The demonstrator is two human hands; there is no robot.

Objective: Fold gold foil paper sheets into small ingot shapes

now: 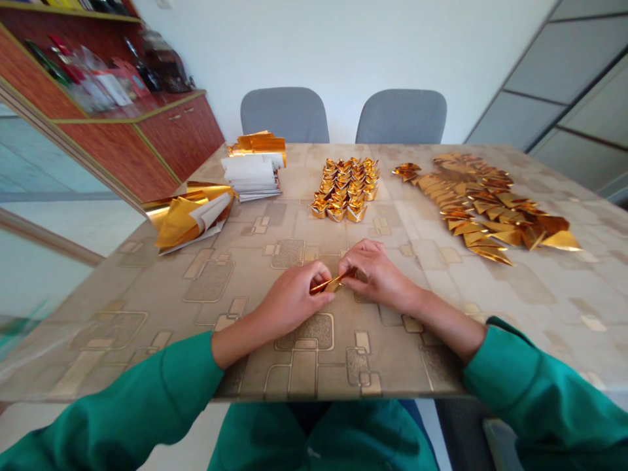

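Between my two hands, just above the table's near middle, is a small folded piece of gold foil paper [333, 285]. My left hand [300, 294] pinches its left end between thumb and curled fingers. On the other end, my right hand [373, 275] has its fingers and thumb closed, covering part of the piece. Beyond my hands stand rows of folded gold paper ingots [346, 188], packed close together. To the right spreads a long heap of flat folded gold foil pieces [483, 203], with a small separate cluster [407, 171] at its left.
At the back left lies a stack of white-backed gold foil sheets [252, 176]. Loose, curled gold sheets [193, 216] rest nearer the left edge. A patterned cloth covers the table [206, 353]. Two grey chairs [284, 114] stand behind it, and a wooden cabinet [142, 147] is at left.
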